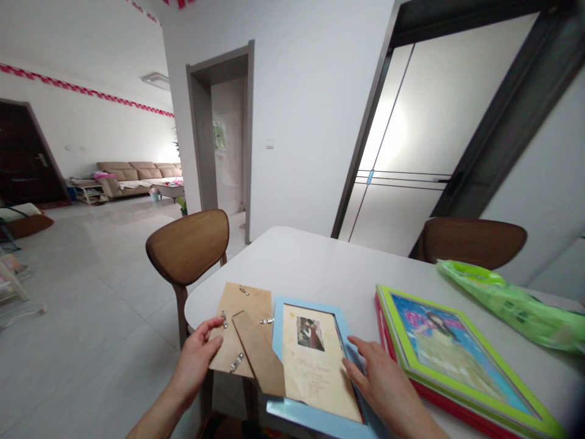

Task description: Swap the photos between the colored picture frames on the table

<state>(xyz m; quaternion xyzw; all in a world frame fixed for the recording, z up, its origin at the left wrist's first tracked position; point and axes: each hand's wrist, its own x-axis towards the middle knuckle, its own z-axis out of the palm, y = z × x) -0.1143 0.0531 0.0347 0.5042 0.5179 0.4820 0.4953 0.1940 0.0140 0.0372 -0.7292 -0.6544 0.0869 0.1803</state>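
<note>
My left hand (197, 352) pinches the left edge of a brown frame backing board (228, 349). Metal turn clips dot the board, and its fold-out stand leg (258, 353) slants over to the light blue picture frame (297, 410) beside it. Inside that frame lies a cream printed sheet (311, 384) with a small photo-like picture near its top. My right hand (381, 375) rests over the frame's right side, thumb and index finger apart, their tips touching near the sheet's edge. The frame's lower right part is hidden under this hand.
On the right of the white table (315, 256), a green-bordered picture frame (461, 353) lies atop something red. Behind it is a green plastic bag (512, 305). Wooden chairs stand at the table's left (192, 247) and at its far right (473, 241).
</note>
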